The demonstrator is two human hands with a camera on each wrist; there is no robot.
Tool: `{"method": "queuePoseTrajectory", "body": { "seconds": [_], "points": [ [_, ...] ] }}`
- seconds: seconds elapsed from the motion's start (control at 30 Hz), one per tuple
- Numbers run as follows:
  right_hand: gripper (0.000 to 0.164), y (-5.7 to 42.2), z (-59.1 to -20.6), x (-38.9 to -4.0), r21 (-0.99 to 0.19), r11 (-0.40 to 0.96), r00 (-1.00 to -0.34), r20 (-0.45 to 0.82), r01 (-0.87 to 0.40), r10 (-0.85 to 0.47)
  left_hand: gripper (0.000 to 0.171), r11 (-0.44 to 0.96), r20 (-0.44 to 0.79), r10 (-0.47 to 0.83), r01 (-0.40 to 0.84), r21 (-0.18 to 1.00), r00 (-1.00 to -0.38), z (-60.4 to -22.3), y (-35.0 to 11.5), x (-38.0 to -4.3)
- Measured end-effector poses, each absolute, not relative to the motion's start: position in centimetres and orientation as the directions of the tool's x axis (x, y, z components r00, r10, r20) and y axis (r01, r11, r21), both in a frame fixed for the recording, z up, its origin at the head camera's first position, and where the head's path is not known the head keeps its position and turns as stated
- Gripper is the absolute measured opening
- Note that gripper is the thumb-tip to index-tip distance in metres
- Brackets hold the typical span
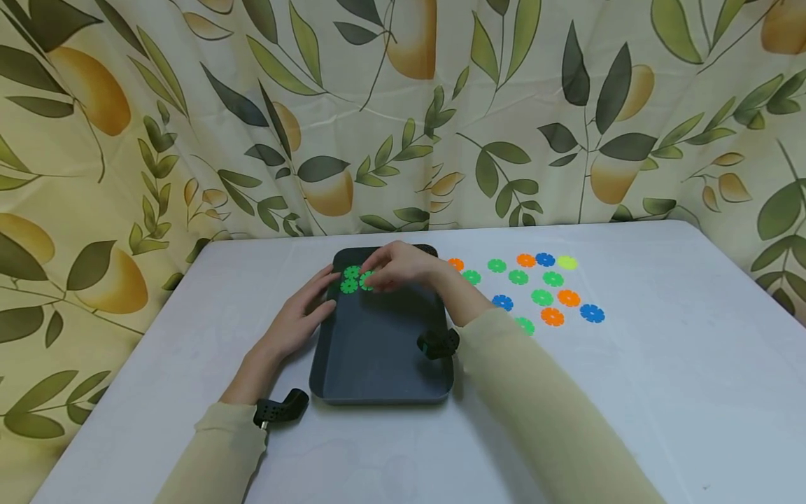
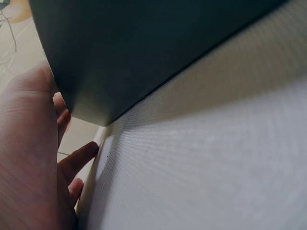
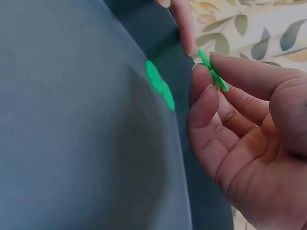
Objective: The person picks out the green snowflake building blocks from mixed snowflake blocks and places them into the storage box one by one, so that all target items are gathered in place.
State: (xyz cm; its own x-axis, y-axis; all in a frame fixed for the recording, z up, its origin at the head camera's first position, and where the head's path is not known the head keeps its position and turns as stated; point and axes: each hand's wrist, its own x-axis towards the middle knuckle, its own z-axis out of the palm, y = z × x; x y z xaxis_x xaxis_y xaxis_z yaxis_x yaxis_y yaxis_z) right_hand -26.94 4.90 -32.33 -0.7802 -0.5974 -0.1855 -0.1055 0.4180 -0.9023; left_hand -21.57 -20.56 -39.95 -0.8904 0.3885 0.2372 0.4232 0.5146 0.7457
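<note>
Pinching a notched green plastic disc (image 3: 219,80) in the right hand (image 1: 404,266), opposite a relaxed-fingered left hand (image 1: 299,316), likely risked slippage through slight fingertip contact.

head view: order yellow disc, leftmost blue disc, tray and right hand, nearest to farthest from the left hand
1. Tray: left side, against the left hand
2. Right hand: over the tray's far end
3. Leftmost blue disc: right of the tray
4. Yellow disc: farther right
</note>
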Motion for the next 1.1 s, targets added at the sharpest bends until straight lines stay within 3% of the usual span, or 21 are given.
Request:
{"method": "queuePoseTrajectory", "body": {
  "seconds": [0.43, 1.1],
  "points": [
    [0.027, 2.2, -34.3, -26.7, -0.896, 0.444, -0.753, -0.281, -0.017, -0.596, 0.051, 0.512, 0.222, 0.361, 0.391, 0.764, -0.906, -40.0, -20.6, -21.6],
    [0.031, 1.5, -35.0, -26.3, -0.917, 0.398, -0.751, -0.272, 0.014, -0.602, 0.049, 0.464, 0.215, 0.363, 0.376, 0.802, -0.907, -40.0, -20.6, -21.5]
  ]
}}
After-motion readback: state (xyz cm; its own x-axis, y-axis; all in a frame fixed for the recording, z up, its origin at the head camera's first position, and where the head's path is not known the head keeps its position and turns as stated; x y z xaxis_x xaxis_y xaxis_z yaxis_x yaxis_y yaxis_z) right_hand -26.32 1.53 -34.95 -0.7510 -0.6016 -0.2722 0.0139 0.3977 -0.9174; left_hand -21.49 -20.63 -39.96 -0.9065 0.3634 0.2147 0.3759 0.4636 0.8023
